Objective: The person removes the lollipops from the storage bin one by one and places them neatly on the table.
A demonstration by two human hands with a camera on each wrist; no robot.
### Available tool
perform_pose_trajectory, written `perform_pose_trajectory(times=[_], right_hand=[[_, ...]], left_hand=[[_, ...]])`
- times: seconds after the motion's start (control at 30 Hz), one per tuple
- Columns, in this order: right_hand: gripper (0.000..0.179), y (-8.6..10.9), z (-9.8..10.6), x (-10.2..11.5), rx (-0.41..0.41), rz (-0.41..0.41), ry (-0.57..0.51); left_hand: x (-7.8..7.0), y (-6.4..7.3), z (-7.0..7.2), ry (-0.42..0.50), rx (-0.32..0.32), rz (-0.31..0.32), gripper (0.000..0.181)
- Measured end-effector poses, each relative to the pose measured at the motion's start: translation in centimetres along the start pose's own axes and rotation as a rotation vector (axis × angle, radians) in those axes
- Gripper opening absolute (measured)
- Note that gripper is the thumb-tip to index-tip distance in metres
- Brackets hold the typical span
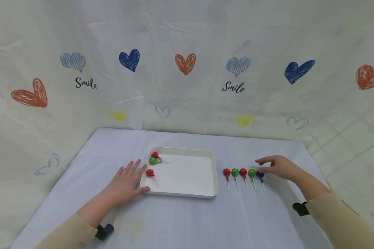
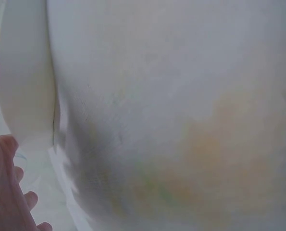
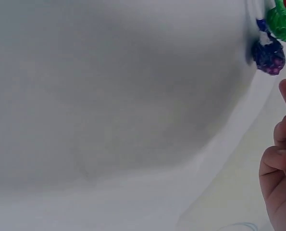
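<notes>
My left hand (image 1: 127,182) lies with spread, straight fingers at the left edge of a white tray (image 1: 185,174); its thumb overlaps the near-left corner. Inside the tray's left end are a red lollipop (image 1: 154,155), a green lollipop (image 1: 154,160) and another red lollipop (image 1: 150,173). To the right of the tray, several wrapped lollipops stand in a row, sticks toward me. Over the row's right end hovers my right hand (image 1: 279,168), thumb and forefinger apart, closest to the dark purple lollipop (image 3: 268,58). In the right wrist view a fingertip shows just off its wrapped head.
A white cloth (image 1: 187,221) covers the table. Left of purple in the row are a green lollipop (image 1: 252,173), a red one (image 1: 243,173), a green one (image 1: 235,173) and a red one (image 1: 226,172). Behind hangs a pale curtain (image 1: 205,103) printed with hearts.
</notes>
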State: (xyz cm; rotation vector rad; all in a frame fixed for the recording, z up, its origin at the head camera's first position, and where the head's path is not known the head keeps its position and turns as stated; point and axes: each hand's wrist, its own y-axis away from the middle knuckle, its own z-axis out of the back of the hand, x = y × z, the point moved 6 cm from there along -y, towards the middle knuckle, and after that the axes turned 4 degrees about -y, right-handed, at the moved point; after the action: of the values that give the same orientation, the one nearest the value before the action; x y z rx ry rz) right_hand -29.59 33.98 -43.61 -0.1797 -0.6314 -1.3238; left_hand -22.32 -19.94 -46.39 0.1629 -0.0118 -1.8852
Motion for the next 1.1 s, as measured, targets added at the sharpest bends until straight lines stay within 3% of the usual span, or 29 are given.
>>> perform_pose_trajectory(times=[0.27, 0.5, 1.1], right_hand=[[0.047, -1.5, 0.2, 2.2, -0.010, 0.028, 0.006], [0.051, -2.9, 0.2, 5.7, 0.007, 0.054, 0.002], [0.033, -6.9, -4.2, 16.6, 0.129, 0.193, -0.063]], left_hand=[[0.0, -0.1, -0.1, 0.007, -0.008, 0.001, 0.095], [0.1, -0.1, -0.2, 0.009, -0.013, -0.002, 0.095], [0.1, -0.1, -0.2, 0.009, -0.003, 0.000, 0.095]])
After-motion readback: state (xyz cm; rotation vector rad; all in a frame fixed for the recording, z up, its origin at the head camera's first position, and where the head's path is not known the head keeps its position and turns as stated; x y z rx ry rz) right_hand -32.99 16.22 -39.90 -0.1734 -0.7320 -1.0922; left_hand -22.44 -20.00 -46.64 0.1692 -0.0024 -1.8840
